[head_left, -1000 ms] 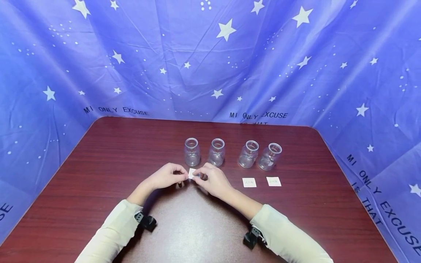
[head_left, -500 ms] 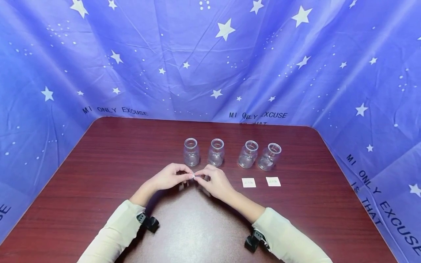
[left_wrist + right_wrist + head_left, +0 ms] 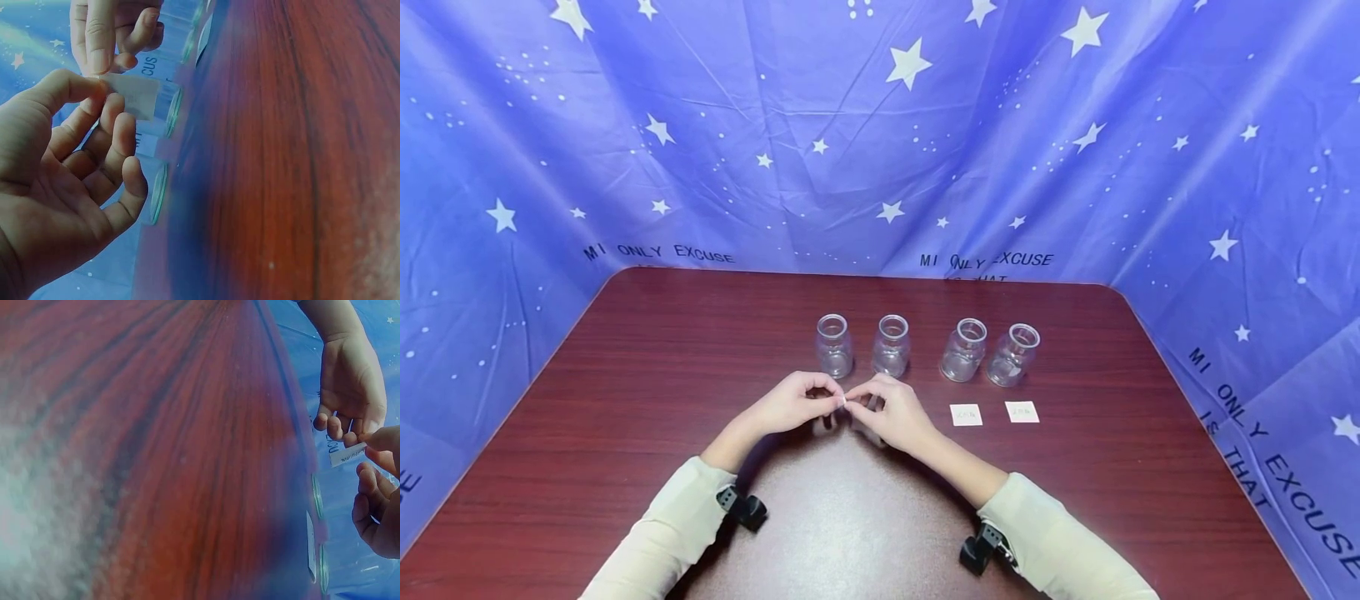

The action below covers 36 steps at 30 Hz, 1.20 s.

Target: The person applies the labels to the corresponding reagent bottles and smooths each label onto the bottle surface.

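Both hands meet in front of the jars over a small white paper square [image 3: 139, 97] with writing on it, seen nearly edge-on in the head view. My left hand [image 3: 793, 402] pinches its upper edge between thumb and index finger, the other fingers loosely curled below. From the other side, my right hand [image 3: 891, 414] pinches the same edge with thumb and forefinger, fingertips right against the left ones. In the right wrist view the written paper square [image 3: 345, 456] hangs down from the fingertips. Just behind the hands stand a clear glass jar [image 3: 835, 346] and a second glass jar [image 3: 891, 346].
Farther right stand two more open glass jars [image 3: 964, 350], close together. Before them, two written white paper squares [image 3: 966, 415] lie flat on the dark red wooden table [image 3: 700, 325]. A blue star-printed curtain [image 3: 820, 100] surrounds the table's far sides.
The hands have closed together at the paper square, which has turned from showing its face to nearly edge-on in the head view. Both hands shifted slightly right; jars and loose squares stay put.
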### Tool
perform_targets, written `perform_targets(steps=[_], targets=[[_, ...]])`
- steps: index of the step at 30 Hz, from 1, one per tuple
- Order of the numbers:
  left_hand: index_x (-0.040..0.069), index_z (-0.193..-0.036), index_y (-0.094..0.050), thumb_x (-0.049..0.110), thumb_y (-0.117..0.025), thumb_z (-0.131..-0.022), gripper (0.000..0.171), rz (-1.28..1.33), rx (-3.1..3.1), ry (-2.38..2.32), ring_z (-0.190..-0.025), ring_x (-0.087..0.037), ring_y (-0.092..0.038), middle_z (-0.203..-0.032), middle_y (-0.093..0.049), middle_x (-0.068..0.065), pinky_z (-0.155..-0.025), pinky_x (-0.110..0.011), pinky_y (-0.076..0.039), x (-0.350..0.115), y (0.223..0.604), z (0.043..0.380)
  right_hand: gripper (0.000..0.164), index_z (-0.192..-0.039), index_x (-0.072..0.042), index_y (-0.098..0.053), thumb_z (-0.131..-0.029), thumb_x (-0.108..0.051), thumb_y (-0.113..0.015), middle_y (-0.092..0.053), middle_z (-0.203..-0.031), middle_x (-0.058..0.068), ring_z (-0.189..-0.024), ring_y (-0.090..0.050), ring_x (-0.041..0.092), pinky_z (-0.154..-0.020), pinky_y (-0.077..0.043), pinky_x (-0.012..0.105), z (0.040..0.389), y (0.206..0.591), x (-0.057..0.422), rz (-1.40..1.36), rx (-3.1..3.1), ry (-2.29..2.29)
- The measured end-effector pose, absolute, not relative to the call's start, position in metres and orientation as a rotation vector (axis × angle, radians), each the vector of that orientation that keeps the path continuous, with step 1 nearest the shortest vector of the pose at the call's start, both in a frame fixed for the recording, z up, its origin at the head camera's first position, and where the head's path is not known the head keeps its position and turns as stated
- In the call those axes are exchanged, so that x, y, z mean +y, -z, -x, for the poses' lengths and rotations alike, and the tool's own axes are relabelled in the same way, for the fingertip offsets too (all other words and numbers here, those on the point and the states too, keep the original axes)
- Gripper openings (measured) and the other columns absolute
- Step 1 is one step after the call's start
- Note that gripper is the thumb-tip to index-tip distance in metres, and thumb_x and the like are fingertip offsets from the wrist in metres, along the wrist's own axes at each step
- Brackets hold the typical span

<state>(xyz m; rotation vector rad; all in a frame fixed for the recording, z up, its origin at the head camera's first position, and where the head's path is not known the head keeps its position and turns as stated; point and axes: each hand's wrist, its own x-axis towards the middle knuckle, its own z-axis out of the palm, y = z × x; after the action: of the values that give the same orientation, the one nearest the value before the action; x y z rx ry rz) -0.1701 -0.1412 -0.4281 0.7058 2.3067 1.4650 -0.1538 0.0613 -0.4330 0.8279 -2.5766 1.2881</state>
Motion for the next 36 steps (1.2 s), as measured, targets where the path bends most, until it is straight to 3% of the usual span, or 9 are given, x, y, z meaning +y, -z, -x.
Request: perform_targets(steps=[17,36], targets=[[-0.003,-0.091,-0.062,0.008,-0.058,-0.088,0.012,-0.704,2.317,-1.509,-0.064,-0.019,-0.058,-0.077,-0.062,-0.023,-0.059,-0.02,-0.046,-0.137,0.428,0.172,0.005,-0.081,-0.009,-0.07,-0.083,-0.012,-0.066,-0.058,-0.072,0.0,-0.058,-0.047,0.004,-0.053,-0.041,0.017,0.155,0.426,0.069,-0.696,-2.594,-1.401],[-0.002,-0.087,-0.061,0.003,-0.059,-0.087,0.006,-0.714,2.379,-1.436,-0.066,-0.027,-0.06,-0.073,-0.062,-0.023,-0.059,-0.018,-0.044,-0.135,0.431,0.168,0.004,-0.081,-0.012,-0.068,-0.084,-0.013,-0.065,-0.055,-0.064,-0.002,-0.056,-0.045,0.01,-0.049,-0.035,0.017,0.158,0.428,0.075,-0.453,-2.624,-1.514]])
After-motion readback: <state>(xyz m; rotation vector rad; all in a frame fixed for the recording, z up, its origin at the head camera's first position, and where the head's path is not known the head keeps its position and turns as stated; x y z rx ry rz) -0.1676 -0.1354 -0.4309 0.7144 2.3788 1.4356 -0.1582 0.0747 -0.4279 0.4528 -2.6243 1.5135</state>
